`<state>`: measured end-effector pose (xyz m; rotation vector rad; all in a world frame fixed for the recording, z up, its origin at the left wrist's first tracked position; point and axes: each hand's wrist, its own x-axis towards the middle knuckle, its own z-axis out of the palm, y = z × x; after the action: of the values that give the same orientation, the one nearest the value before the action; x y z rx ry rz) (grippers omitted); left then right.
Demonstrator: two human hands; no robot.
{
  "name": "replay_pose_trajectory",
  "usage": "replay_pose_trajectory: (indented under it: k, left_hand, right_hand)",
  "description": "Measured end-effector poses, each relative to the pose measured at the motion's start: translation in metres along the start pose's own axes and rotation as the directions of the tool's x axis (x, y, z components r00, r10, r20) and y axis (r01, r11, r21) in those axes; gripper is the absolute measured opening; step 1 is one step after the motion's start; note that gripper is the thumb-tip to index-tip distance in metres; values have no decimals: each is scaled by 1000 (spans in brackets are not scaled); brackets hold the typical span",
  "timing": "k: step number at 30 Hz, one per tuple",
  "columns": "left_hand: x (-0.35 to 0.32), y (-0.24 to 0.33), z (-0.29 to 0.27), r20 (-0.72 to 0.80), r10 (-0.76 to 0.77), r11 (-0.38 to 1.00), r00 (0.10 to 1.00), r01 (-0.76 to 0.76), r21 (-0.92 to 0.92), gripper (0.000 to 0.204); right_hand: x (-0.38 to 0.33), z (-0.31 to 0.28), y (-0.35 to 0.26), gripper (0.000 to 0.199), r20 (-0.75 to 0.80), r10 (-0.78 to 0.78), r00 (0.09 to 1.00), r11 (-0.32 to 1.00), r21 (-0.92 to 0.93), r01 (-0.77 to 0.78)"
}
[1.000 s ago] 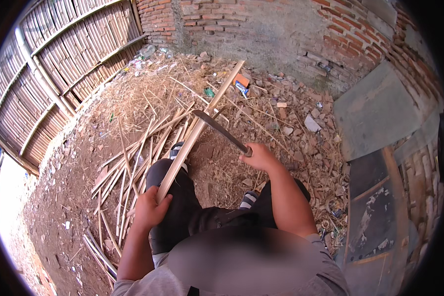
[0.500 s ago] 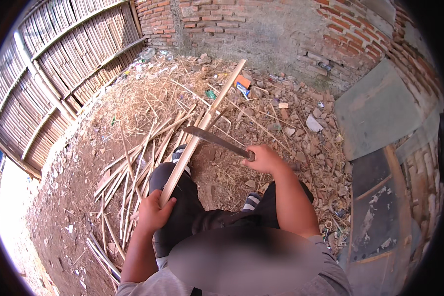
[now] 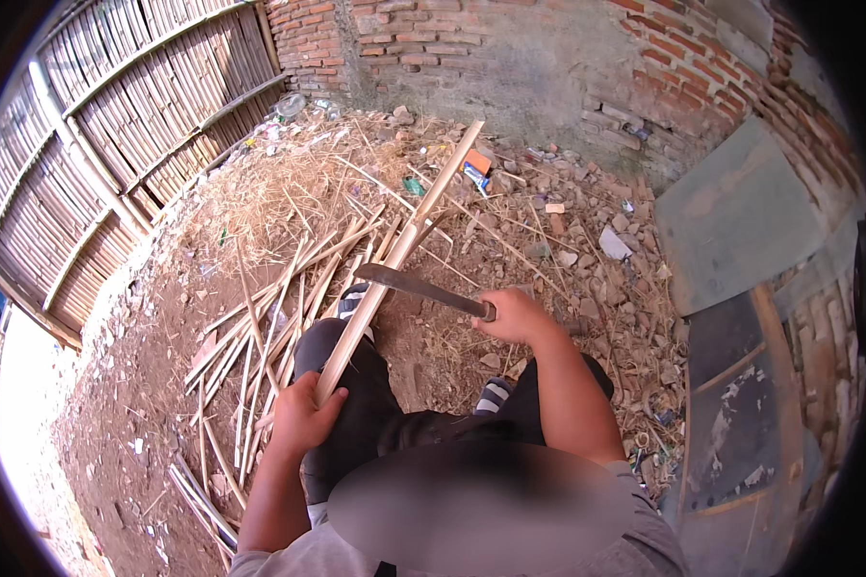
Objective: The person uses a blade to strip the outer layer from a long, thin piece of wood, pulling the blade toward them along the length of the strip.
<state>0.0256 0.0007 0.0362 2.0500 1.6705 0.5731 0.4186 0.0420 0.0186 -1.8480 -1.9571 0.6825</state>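
My left hand (image 3: 307,413) is closed round the near end of a long split bamboo strip (image 3: 435,194), which slants away to the upper right over my left knee. In my right hand (image 3: 513,316) is the handle of a machete (image 3: 421,287). Its dark, curved blade points left, and the tip lies across the strip about halfway along. Whether the edge bites into the bamboo I cannot tell. Left of my leg, several thin bamboo strips (image 3: 244,338) are heaped loosely on the ground.
A bamboo fence (image 3: 154,115) runs along the left, and a worn brick wall (image 3: 510,72) stands at the back. Rubble, straw and litter cover the dirt ground (image 3: 164,385). Grey panels (image 3: 741,216) lean at the right, beside a wood-framed dark board (image 3: 736,423).
The machete blade has slid slightly nearer to me along the strip, and my right hand has come down a little with it. My left hand keeps its hold.
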Motion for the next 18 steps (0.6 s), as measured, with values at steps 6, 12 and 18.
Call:
replay_pose_trajectory:
  k: [6, 12, 18]
  left_hand:
    - [-6, -3, -2, -43, 54, 998, 998, -55, -34, 39]
    - [-4, -1, -1, -6, 31, 999, 1000, -31, -19, 39]
    - [-5, -4, -2, -11, 21, 1000, 1000, -21, -22, 40]
  right_hand:
    - [2, 2, 27, 40, -100, 155, 983, 986, 74, -148]
    - [0, 19, 21, 42, -141, 88, 986, 993, 96, -75]
    - [12, 16, 25, 53, -57, 52, 997, 998, 49, -49]
